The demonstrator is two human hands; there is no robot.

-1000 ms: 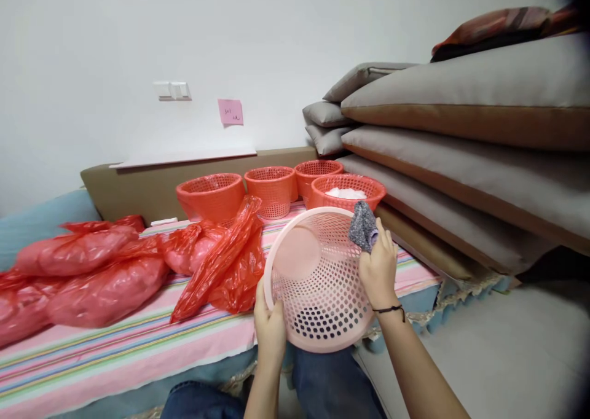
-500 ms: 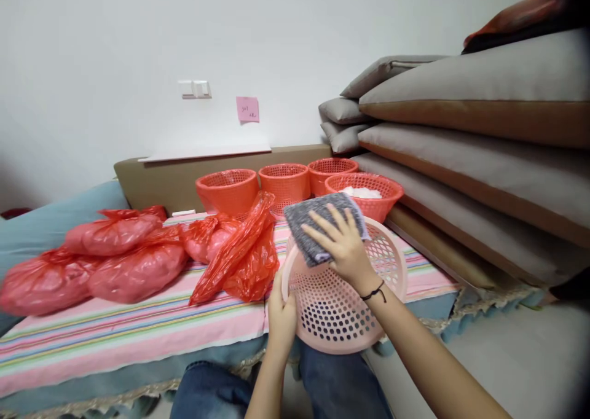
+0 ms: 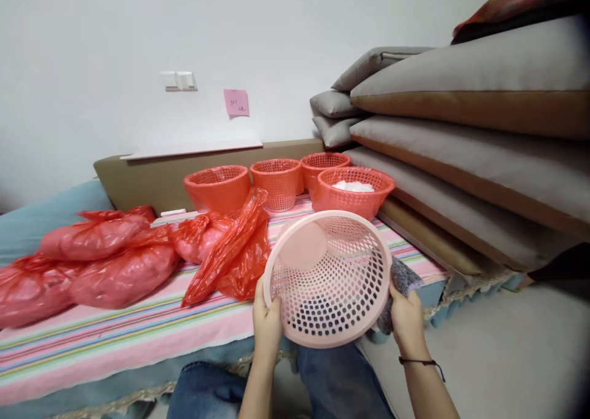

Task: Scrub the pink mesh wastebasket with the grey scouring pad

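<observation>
A pale pink plastic basket point(image 3: 308, 247) with a perforated wall is tilted above my knees, its open mouth facing me. On its left rim my left hand point(image 3: 267, 317) is closed, thumb over the edge. At the right side, my right hand point(image 3: 406, 321) grips a grey cloth point(image 3: 402, 276) that is bunched against the outside of the basket. Part of the cloth and some of my right fingers are hidden behind the basket and hand.
Several red baskets point(image 3: 276, 168) stand at the back of the striped cover point(image 3: 138, 339); one holds something white point(image 3: 353, 187). Filled red plastic bags point(image 3: 124, 278) lie to the left, with a crumpled red bag point(image 3: 244, 265) beside the pink basket. Grey cushions point(image 3: 461, 109) are stacked at right.
My right hand has moved with the cloth from over the basket's mouth to its right outer side. The view has shifted slightly, and the basket's inside now shows fully.
</observation>
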